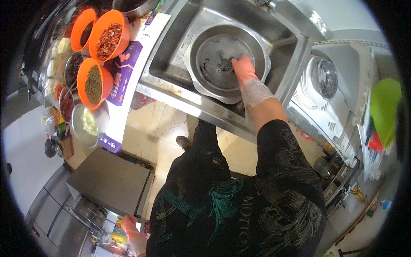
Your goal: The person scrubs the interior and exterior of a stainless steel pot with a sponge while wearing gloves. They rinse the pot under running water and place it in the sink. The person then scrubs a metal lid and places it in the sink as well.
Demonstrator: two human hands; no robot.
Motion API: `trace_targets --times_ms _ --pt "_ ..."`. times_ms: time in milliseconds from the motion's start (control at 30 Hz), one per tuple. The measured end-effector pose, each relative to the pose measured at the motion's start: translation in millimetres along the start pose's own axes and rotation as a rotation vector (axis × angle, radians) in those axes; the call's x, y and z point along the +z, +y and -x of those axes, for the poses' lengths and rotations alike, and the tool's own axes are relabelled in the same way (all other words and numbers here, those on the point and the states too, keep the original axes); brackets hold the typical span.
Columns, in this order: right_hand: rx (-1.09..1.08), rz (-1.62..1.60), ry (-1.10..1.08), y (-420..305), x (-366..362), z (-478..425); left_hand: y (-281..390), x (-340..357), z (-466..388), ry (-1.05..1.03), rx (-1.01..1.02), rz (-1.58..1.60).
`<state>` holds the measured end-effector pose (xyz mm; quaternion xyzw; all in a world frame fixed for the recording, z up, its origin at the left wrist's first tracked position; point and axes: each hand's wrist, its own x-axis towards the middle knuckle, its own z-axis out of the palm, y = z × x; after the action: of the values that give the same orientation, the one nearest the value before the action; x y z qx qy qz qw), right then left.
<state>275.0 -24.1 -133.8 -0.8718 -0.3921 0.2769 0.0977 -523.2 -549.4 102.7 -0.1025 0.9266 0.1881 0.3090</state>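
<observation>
My right hand [244,68], in a pink rubber glove with a translucent cuff, reaches into a round metal basin [189,57] with a wavy rim. Its fingers close around a dark, stringy clump [227,63], perhaps steel wool, at the bottom of the basin. Cloudy, greyish liquid [221,45] covers the basin floor, with dark streaks in it. The basin sits inside a stainless steel sink [167,54]. Far back at the lower left, my left hand [129,226], also in a pink glove, is beside a yellow bottle [118,236]; whether it grips the bottle is unclear.
Left of the sink, orange bowls of chopped dried chili [109,41] and dried green herbs [93,85] stand by a metal bowl of pale chopped pieces [90,122]. Stacked white plates [308,83] are on the right. A grey-topped cabinet [109,180] stands lower left.
</observation>
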Motion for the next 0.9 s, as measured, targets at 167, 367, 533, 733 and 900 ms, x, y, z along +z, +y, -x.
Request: trace_targets --times_ms 167,367,533,733,900 --pt "-0.061 0.213 -0.269 -8 72 -4 71 29 45 -0.035 0.131 -0.084" --pt "-0.204 -0.36 0.024 6 3 -50 137 98 64 -0.063 0.332 -0.209" --pt "-0.003 -0.726 0.003 -1 -79 -69 167 161 51 -0.165 0.369 -0.151" --pt "-0.064 -0.646 0.205 10 -115 -102 196 197 82 -0.219 0.474 -0.174" --pt "-0.141 -0.325 0.446 61 -123 -166 219 209 81 -0.306 0.507 -0.273"
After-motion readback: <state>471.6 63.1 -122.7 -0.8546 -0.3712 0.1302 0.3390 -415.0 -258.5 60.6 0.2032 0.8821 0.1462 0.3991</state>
